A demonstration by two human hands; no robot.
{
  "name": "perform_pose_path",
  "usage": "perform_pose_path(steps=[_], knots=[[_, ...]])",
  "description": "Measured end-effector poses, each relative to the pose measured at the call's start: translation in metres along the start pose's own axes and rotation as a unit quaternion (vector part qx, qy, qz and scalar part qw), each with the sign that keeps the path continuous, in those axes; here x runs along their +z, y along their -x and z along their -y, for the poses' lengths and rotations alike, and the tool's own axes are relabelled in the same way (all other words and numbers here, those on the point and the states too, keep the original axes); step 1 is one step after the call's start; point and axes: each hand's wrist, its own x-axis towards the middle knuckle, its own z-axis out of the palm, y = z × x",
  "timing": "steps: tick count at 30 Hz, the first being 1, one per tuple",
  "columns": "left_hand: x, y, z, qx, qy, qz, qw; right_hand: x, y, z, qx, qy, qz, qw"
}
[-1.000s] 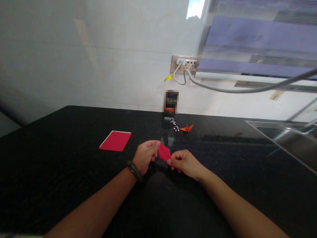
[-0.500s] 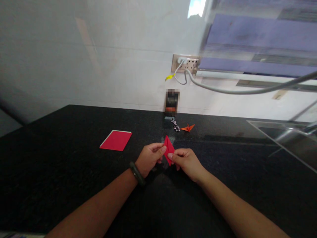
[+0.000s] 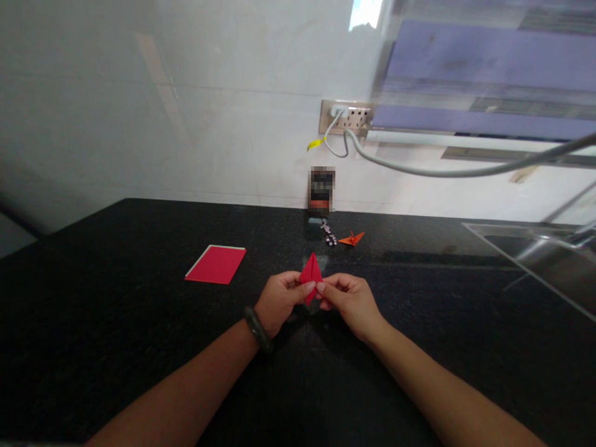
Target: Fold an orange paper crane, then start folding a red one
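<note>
A small red folded paper (image 3: 311, 268), diamond-shaped with a crease down its middle, is held just above the dark countertop. My left hand (image 3: 282, 301) pinches its left side, the thumb lying across the front. From the right, my right hand (image 3: 351, 303) grips its lower right edge between thumb and fingers. Both thumb tips nearly meet over the lower half of the paper, and the fingers behind it are partly hidden. A dark bangle (image 3: 258, 330) circles my left wrist.
A stack of red square paper (image 3: 216, 265) lies to the left. Beyond my hands are an orange paper crane (image 3: 352, 238), a patterned strap (image 3: 329, 236) and a blurred-out upright object (image 3: 321, 189) against the wall. A sink (image 3: 535, 261) is at right; a grey cable (image 3: 419, 169) hangs above.
The red folded paper has turned a little more upright and shifted slightly left. My left thumb now lies lower across it, and my right hand has moved slightly with it.
</note>
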Motion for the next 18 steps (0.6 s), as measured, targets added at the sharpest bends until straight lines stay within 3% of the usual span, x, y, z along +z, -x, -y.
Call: perform_pose_path(steps=[3,8,13,18], knots=[[0.0004,0.0003,-0.0023,-0.015,0.014,-0.002,1.0,-0.0014,-0.0012,-0.0025,-0.002,-0.002,0.033,0.999],[-0.0012,-0.0004,-0.004,-0.029,-0.063,0.048,0.996,-0.0045,-0.004,-0.004,0.014,-0.033,0.04,0.999],[-0.0056,-0.003,-0.0007,-0.034,-0.034,-0.001,0.999,-0.0038,-0.0044,-0.0016,0.08,-0.084,0.044,0.992],[-0.0076,-0.0046,-0.0004,-0.04,-0.028,-0.021,0.999,-0.0038,-0.0045,0.0004,0.089,-0.106,0.056,0.989]])
